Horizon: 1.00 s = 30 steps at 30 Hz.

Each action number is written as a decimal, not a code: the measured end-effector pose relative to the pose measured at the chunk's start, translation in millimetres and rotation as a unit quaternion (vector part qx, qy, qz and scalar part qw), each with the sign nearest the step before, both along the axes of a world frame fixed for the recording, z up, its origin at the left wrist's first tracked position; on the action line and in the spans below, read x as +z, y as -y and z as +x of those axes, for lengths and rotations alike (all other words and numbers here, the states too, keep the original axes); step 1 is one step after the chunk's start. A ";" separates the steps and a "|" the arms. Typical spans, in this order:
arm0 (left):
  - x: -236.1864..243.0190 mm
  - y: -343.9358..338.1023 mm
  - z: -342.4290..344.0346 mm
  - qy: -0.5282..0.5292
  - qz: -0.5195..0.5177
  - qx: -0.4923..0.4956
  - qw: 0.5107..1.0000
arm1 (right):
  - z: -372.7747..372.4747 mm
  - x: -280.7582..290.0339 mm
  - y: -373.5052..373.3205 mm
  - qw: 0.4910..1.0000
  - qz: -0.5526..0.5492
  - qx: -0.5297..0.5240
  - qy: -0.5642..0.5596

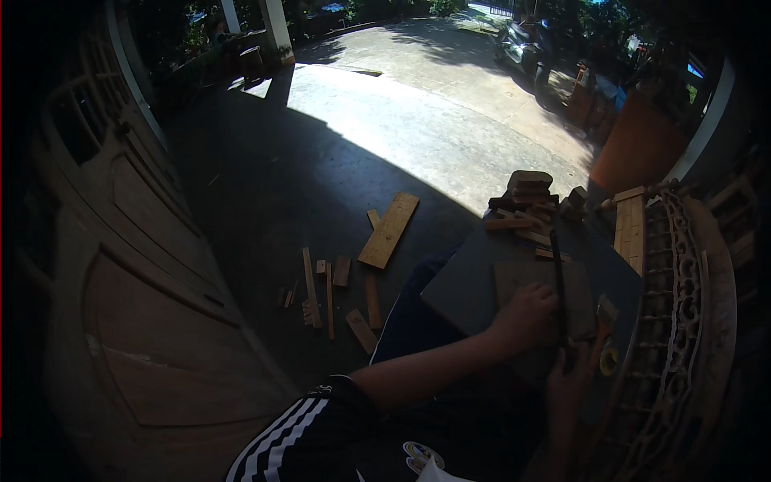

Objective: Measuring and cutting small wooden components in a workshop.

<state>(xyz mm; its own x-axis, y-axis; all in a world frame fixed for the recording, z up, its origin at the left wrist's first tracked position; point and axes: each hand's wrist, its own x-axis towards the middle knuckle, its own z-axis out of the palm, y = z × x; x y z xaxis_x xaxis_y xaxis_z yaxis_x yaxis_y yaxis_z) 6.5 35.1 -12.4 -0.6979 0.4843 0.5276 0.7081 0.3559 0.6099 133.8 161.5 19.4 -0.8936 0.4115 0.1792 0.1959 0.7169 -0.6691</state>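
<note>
From my head view, I look down on a flat, dark grey counter point(462, 283) in deep shade. On it lies a thin, flat, brownish board point(511, 281), and a long, narrow, dark straight bar point(556, 265) runs lengthwise over it, away from me. That bar is the thing I'm working with.

My left grip point(524, 317) is down on the board, fingers bent, just beside the bar; I can't make out whether they pinch it or only press next to it. My right grip point(567, 379) is at the bar's near end, too dark for me to say if it is closed around anything.

Beyond the board sits a heap of loose brown wooden blocks and sticks point(530, 201). To my right lie an orange-handled tool with a pale flat head point(598, 341) and a small yellow ring-shaped object point(609, 361). Down on the grey concrete floor point(257, 173) are a broad yellowish wooden plank point(390, 231) and several thin wooden strips point(312, 289).

As I judge it, the laying-out is done: board flat, bar across it. Whatever the bar is there for looks under way rather than finished; I see no mark or cut beside it. The heaped pieces lie loose, and I see none joined.
</note>
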 end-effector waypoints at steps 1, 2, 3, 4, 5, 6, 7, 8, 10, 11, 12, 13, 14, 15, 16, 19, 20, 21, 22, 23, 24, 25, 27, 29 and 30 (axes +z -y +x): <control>-2.6 1.4 -3.1 -0.004 0.002 -0.001 1.000 | -1.3 2.0 3.1 0.999 0.034 0.011 -0.013; -3.4 5.6 -4.4 0.008 0.014 -0.013 1.000 | -2.2 3.3 5.6 0.997 0.065 0.022 -0.023; -4.0 7.7 -4.8 0.021 0.024 -0.025 0.999 | -3.6 4.2 6.2 0.997 0.065 0.022 -0.025; -4.4 7.6 -5.5 0.021 0.024 -0.025 0.999 | -5.0 4.7 7.0 0.996 0.077 0.014 -0.034; -0.4 7.9 -7.0 0.026 0.024 -0.031 0.999 | -6.7 6.0 7.4 0.995 0.089 0.005 -0.043; 2.3 7.8 -6.7 0.033 0.024 -0.037 0.998 | -7.0 8.2 4.8 0.995 0.088 0.004 -0.043; 3.3 7.0 -3.8 0.034 0.022 -0.040 0.998 | -6.1 11.3 -0.7 0.998 0.062 0.012 -0.015; 5.1 3.7 -1.4 0.029 0.024 -0.030 0.999 | -4.9 14.2 -5.0 0.999 0.036 0.014 0.012; 6.9 -3.1 0.6 0.026 0.028 -0.036 0.999 | -5.5 5.7 -9.9 0.999 0.047 0.016 -0.004; 11.2 -3.0 1.8 0.016 0.017 -0.007 1.000 | -0.4 4.3 -13.8 0.998 0.058 0.021 -0.017; 13.1 -3.5 6.3 0.011 0.007 0.016 1.000 | 2.2 10.1 -7.5 0.998 0.063 0.019 0.002; 15.3 0.7 6.8 0.019 -0.003 0.028 0.999 | 5.7 15.1 5.4 0.997 0.068 0.015 0.021; 19.7 5.9 6.3 0.022 -0.008 0.042 0.999 | 13.0 10.6 11.9 0.999 0.043 0.017 0.014; 18.4 4.0 2.7 0.023 -0.003 0.040 0.999 | 14.3 7.3 9.4 1.000 0.024 0.014 -0.002; 14.2 7.2 -1.1 0.024 -0.003 0.044 0.999 | 19.7 7.5 7.2 0.999 0.031 -0.011 -0.007; 8.6 4.8 -5.2 0.008 0.006 0.024 1.000 | 54.8 7.3 -4.8 1.000 -0.025 0.010 -0.005; 9.6 4.5 -4.8 -0.005 0.008 0.034 0.999 | 72.3 8.0 -8.1 1.000 -0.024 0.008 0.002; 10.3 5.8 -4.3 -0.017 0.009 0.050 0.999 | 84.9 8.2 -9.8 1.000 -0.025 0.012 0.009; 11.6 7.6 -5.2 -0.027 0.011 0.040 0.999 | 91.2 9.0 -8.8 1.000 -0.023 0.001 -0.001; 9.8 4.1 -5.9 -0.022 0.007 0.023 0.999 | 96.3 8.2 -9.2 1.000 -0.010 0.009 -0.003; 9.7 6.2 -7.2 -0.019 -0.003 0.011 1.000 | 97.5 8.2 -5.5 1.000 0.000 0.021 -0.006; 9.0 8.1 -8.5 -0.030 -0.004 0.003 1.000 | 92.3 7.3 -4.6 1.000 -0.001 0.012 -0.017; 10.0 6.4 -12.9 0.032 -0.065 -0.016 0.997 | 67.1 2.7 -9.9 0.999 -0.011 0.021 0.035; 12.0 5.0 -15.2 0.021 -0.065 -0.035 0.997 | 34.2 -6.8 -12.9 0.999 0.001 0.023 0.037; 12.1 0.9 -15.4 0.023 -0.064 -0.044 0.997 | 24.0 -7.9 -15.7 0.998 0.015 0.034 0.053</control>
